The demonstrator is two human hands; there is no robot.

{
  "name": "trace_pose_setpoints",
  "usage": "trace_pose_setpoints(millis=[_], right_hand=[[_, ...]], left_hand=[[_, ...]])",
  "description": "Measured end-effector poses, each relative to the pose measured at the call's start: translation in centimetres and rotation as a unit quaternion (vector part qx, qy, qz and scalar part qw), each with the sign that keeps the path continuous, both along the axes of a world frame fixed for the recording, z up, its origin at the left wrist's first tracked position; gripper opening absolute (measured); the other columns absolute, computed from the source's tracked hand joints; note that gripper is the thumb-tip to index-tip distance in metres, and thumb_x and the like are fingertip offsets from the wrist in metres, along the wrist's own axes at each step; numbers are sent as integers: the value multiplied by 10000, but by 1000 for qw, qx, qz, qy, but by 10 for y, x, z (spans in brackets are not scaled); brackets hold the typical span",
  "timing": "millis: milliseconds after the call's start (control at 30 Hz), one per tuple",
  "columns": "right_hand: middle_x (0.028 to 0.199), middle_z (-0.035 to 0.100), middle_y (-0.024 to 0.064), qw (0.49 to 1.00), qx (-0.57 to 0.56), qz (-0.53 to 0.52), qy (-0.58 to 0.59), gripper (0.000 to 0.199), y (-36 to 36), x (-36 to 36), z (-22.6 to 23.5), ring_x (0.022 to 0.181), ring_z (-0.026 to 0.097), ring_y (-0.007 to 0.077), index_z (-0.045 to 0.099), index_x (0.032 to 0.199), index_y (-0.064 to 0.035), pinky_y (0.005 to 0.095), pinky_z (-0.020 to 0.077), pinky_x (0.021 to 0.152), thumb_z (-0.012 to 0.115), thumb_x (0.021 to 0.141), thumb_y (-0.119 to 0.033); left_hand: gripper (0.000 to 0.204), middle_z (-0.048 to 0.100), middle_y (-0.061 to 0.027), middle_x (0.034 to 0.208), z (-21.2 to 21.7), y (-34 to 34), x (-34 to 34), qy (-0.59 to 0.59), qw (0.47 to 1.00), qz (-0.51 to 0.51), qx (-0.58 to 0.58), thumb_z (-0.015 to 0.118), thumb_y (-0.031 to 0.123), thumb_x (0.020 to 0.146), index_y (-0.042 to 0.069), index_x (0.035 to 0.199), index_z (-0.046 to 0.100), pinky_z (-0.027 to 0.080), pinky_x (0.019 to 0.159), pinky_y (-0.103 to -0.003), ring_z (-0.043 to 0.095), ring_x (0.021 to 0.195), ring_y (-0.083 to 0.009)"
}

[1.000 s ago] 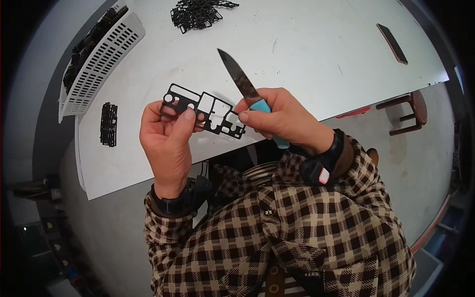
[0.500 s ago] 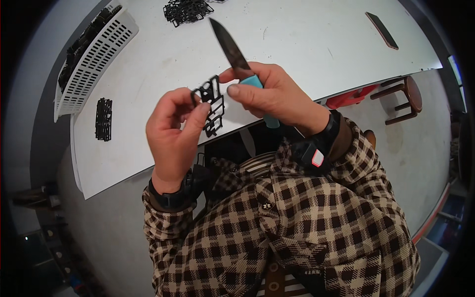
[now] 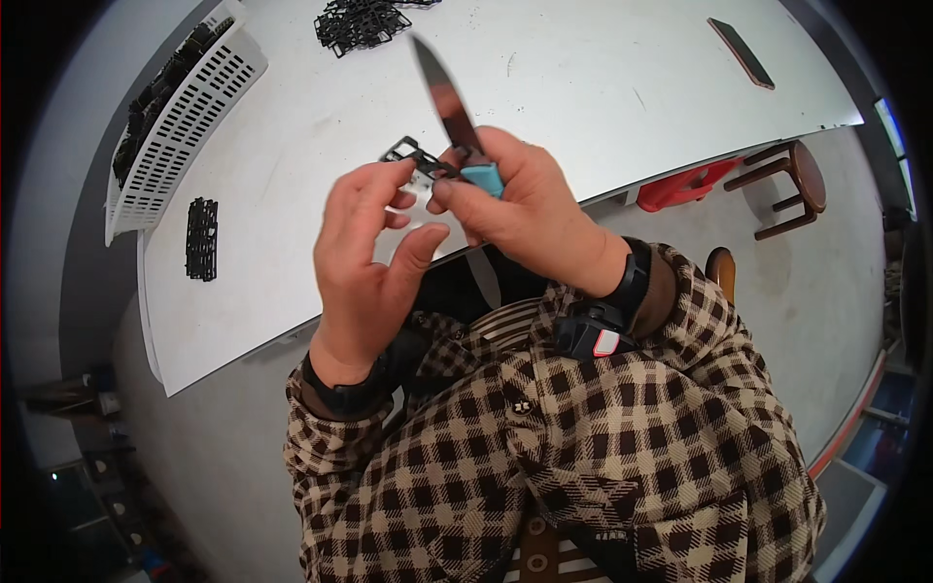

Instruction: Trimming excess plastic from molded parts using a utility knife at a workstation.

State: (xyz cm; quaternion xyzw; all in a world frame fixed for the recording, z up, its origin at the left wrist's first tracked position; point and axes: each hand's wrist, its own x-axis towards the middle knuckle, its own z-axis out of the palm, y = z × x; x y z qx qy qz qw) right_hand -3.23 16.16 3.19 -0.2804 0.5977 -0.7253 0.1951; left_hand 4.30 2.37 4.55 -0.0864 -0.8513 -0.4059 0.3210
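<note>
My right hand is wrapped round the turquoise handle of a knife, its blade pointing up and away over the table. Between that hand's thumb and the knife, an openwork black plastic part is pinched, now seen tilted almost edge-on. My left hand is open beside it, thumb spread away from the curled fingers. Its index fingertip is at the near side of the black part; whether it touches cannot be told. A neat stack of similar black parts lies on the table at the left.
A white slotted basket of black parts stands at the table's left edge. On the white table are a loose heap of black parts at the back and a phone at right. A red stool and brown stool stand beyond.
My left thumb has let go of the black part and moved away from it. The part has turned from upright to nearly edge-on, and my right thumb now presses on it.
</note>
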Motion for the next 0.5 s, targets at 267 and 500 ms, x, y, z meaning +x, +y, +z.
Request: trace_pose_setpoints(millis=[267,500], right_hand=[[749,550,15,994,50,97,-25,223,-4,2,-1,592,500,49,490,1031,-15,192,424,515,550,835,-103],[703,513,-9,987,-29,-8,-156,301,14,-20,-6,563,468,64,449,1152,-27,203,424,538,493,864,-103]], left_hand=[[219,566,-52,875,-14,-4,-1,-114,971,-3,211,593,69,825,-30,1005,520,450,655,-212,540,732,-102],[168,565,-46,869,-23,-18,0,-51,959,58,274,582,11,823,-20,954,483,459,677,-207,564,744,-100]])
